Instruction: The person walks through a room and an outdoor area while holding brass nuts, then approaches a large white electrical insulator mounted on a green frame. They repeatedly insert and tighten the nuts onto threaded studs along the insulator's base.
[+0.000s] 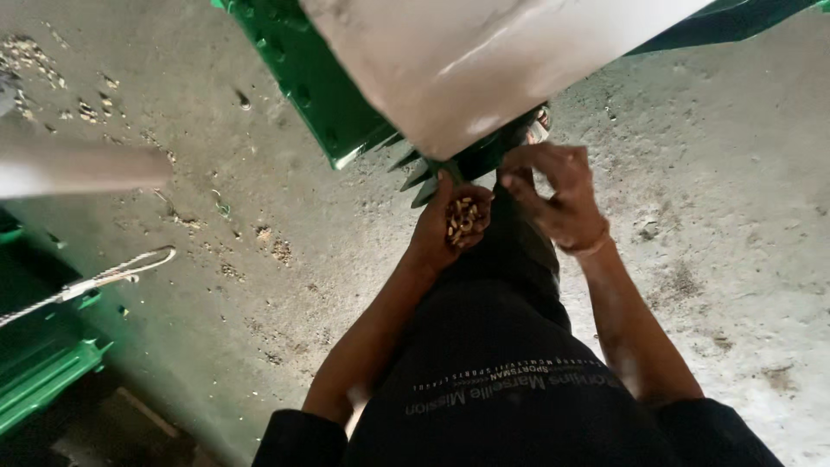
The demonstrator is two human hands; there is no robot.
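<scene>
My left hand (445, 227) is cupped palm up under the edge of a green machine (316, 86), holding a small heap of pale husked grains (465, 220). Just to its right, my right hand (558, 195) hovers with fingers bent and pinched near the machine's toothed green edge (424, 177). A pale metal chute (484, 60) slopes over both hands. My dark clothing fills the lower middle of the view.
Below lies a rough concrete floor (718, 173) with scattered grain bits (35, 56) at the upper left. A pale pipe (78, 169) juts in from the left. Green metal frame parts (43, 380) and a wire loop (130, 268) sit at the lower left.
</scene>
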